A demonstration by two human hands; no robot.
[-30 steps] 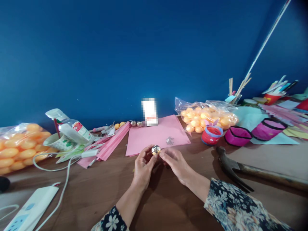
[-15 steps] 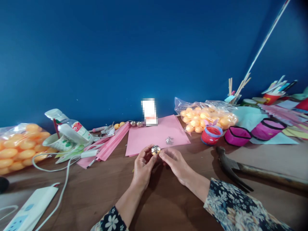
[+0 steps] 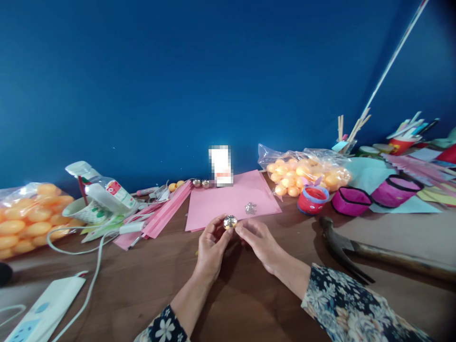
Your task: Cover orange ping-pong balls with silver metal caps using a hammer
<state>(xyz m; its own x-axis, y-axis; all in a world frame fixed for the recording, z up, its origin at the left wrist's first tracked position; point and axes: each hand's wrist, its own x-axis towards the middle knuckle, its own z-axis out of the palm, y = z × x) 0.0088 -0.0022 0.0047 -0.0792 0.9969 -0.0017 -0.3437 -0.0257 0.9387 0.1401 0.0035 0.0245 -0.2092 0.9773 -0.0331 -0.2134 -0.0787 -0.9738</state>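
Observation:
My left hand [image 3: 211,248] pinches a small shiny gold ball [image 3: 230,222] between thumb and fingertips above the brown table. My right hand [image 3: 259,240] comes in from the right, fingers curled, its fingertips touching the ball's right side. Just beyond the ball lies a pink paper sheet [image 3: 231,199] with a small silver cluster [image 3: 251,207] on it. Two more shiny balls [image 3: 201,183] sit at the sheet's far left corner.
Bags of orange balls lie at the left [image 3: 24,218] and back right [image 3: 306,173]. A hammer [image 3: 356,249] lies to the right. Pink paper strips [image 3: 164,211], a glue bottle [image 3: 107,190], a white cable [image 3: 96,256], a power strip [image 3: 42,311] and pink and red rings [image 3: 351,199] surround the hands.

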